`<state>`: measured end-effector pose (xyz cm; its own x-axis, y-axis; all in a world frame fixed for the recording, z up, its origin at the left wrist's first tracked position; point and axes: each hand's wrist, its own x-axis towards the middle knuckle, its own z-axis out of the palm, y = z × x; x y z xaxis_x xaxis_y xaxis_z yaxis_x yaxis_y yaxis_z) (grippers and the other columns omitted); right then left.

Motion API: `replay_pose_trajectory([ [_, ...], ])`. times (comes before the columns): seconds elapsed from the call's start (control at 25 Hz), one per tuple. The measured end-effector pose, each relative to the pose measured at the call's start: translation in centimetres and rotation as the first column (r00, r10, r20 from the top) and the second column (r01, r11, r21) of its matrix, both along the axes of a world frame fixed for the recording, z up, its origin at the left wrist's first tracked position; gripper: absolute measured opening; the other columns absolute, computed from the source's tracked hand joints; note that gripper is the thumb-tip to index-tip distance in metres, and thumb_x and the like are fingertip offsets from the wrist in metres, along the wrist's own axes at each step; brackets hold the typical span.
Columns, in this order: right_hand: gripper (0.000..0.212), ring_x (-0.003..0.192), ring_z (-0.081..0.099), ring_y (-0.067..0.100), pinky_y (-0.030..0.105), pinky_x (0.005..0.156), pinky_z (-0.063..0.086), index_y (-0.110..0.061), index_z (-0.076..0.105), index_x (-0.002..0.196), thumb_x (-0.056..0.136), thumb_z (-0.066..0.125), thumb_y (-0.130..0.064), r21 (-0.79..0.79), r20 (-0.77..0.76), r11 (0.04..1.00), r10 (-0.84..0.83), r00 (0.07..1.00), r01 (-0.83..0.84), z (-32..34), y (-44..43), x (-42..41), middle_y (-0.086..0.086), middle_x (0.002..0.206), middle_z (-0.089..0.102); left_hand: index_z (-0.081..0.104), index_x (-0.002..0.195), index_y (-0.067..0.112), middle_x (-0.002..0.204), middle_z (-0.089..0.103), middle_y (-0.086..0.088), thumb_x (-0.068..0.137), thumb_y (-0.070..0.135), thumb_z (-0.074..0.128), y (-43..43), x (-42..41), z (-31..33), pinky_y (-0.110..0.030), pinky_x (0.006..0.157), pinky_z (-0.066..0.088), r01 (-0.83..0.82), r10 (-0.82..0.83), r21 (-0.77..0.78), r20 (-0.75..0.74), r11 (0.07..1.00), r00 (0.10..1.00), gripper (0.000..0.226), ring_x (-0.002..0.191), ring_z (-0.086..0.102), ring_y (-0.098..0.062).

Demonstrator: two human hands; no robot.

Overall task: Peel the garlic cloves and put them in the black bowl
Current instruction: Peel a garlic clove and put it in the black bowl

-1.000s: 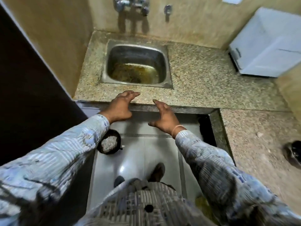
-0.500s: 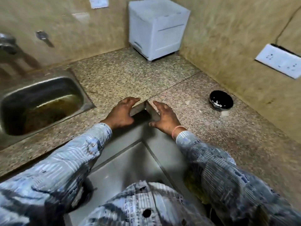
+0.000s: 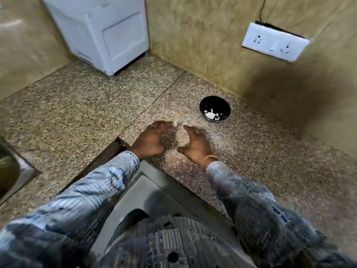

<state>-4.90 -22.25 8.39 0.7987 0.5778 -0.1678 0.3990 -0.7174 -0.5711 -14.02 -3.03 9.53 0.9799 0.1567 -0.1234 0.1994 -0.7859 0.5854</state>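
hovering over the counter (image 3: pixel 77 113), the left hand (image 3: pixel 152 138) is loose and empty, the pale clove (image 3: pixel 174 123) lies just beyond it, the right hand (image 3: pixel 195 144) is equally slack, and a clumsy pinch could skid it away from the bowl (image 3: pixel 212 102).

Black bowl (image 3: pixel 214 103) w/ white bits (image 3: pixel 211 115) (upright)

Far back on the counter (image 3: pixel 77 113), in the corner where the walls meet: a box-like appliance (image 3: pixel 100 33). At the left edge, sunk into the counter: a sink (image 3: pixel 11 171). Right of centre, near the right-hand wall: the bowl (image 3: pixel 215 97), small pieces (image 3: pixel 211 115) in it. Just before the bowl and to its left: left hand (image 3: pixel 152 140) and right hand (image 3: pixel 195 144), side by side, apart. Between the fingertips, on the counter: perhaps a garlic clove (image 3: pixel 174 123), blurred. On the wall above the bowl: a socket plate (image 3: pixel 275 42).
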Motion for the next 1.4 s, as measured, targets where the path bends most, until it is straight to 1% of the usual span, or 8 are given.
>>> replay_pose_trajectory([
  [0.24,0.084,0.142,0.044,0.032,0.038,0.119,0.035,-0.009,0.045,0.152,0.081,0.084,-0.032,-0.081,-0.06,0.984,-0.165,0.984,0.16,-3.6,0.3,5.8,0.015,0.153,0.049,0.038,0.158,0.023,0.156,0.044,-0.01,0.069,0.012,0.078,1.1,7.9,-2.6,-0.025,0.112,0.035,0.117,-0.115,0.013,-0.092,0.993,0.989,0.099,0.142,0.044,-0.028],
  [0.4,0.068,0.143,0.043,0.03,0.034,0.119,0.033,-0.009,0.045,0.152,0.092,0.073,-0.026,-0.155,-0.114,0.959,-0.257,0.96,0.238,-4.7,2.6,8.4,0.014,0.155,0.046,0.042,0.155,0.026,0.145,0.053,-0.01,0.07,0.015,0.082,3.5,12.6,-5.0,-0.033,0.104,0.048,0.187,-0.191,-0.042,-0.169,0.981,0.967,0.095,0.127,0.056,-0.028],
  [0.8,0.03,0.113,0.061,0.04,0.044,0.088,0.053,-0.012,0.057,0.126,0.1,0.056,-0.028,-0.361,-0.149,0.87,-0.409,0.9,0.336,-8.1,5.8,11.7,0.017,0.124,0.057,0.06,0.129,0.019,0.114,0.07,-0.006,0.069,0.042,0.084,5.8,19.6,-10.7,-0.035,0.086,0.054,0.137,-0.119,0.058,-0.243,0.989,0.963,0.068,0.105,0.066,-0.03],
  [0.92,0.024,0.102,0.065,0.039,0.038,0.077,0.048,-0.007,0.062,0.112,0.099,0.059,-0.027,-0.24,-0.117,0.845,-0.513,0.85,0.477,-7.4,5.9,12.3,0.019,0.109,0.069,0.07,0.104,0.022,0.1,0.076,-0.002,0.072,0.033,0.085,5.5,19.9,-11.1,-0.032,0.08,0.054,0.106,-0.092,0.053,-0.218,0.993,0.972,0.038,0.095,0.07,-0.026],
  [1.08,0.014,0.082,0.066,0.022,0.029,0.069,0.046,-0.018,0.07,0.096,0.09,0.074,-0.03,0.135,-0.191,0.61,-0.757,0.625,0.781,-3.9,5.3,14.9,0.002,0.088,0.074,0.074,0.099,0.024,0.097,0.075,0.004,0.074,0.025,0.088,5.5,20.0,-11.2,-0.027,0.081,0.054,-0.044,-0.008,-0.166,-0.298,0.985,0.955,0.029,0.091,0.07,-0.016],
  [1.2,0.021,0.086,0.074,0.022,0.042,0.08,0.061,-0.032,0.073,0.1,0.08,0.07,-0.038,0.196,-0.339,0.513,-0.764,0.549,0.836,-3.9,4.4,15.8,0.0,0.093,0.078,0.074,0.109,0.018,0.092,0.073,0.01,0.08,0.009,0.087,5.0,19.5,-10.3,-0.01,0.068,0.051,-0.274,0.055,-0.516,-0.398,0.811,0.916,0.033,0.083,0.068,-0.003],
  [1.32,0.014,0.077,0.073,0.022,0.04,0.07,0.061,-0.021,0.078,0.089,0.086,0.069,-0.011,0.225,-0.574,0.427,-0.668,0.473,0.876,-3.9,4.8,12.8,0.009,0.086,0.078,0.072,0.116,0.013,0.1,0.079,-0.003,0.085,-0.005,0.076,4.7,18.6,-10.0,-0.03,0.086,0.06,-0.471,0.041,-0.753,-0.511,0.459,0.858,0.036,0.098,0.074,-0.018],
  [1.4,0.016,0.079,0.071,0.025,0.038,0.07,0.06,-0.009,0.077,0.096,0.089,0.07,0.002,0.178,-0.709,0.449,-0.558,0.431,0.875,-3.8,5.4,10.1,0.016,0.093,0.078,0.072,0.113,0.016,0.105,0.079,-0.007,0.086,-0.007,0.074,4.4,18.2,-10.0,-0.039,0.091,0.058,-0.511,0.035,-0.777,-0.537,0.368,0.843,0.036,0.107,0.073,-0.026],
])
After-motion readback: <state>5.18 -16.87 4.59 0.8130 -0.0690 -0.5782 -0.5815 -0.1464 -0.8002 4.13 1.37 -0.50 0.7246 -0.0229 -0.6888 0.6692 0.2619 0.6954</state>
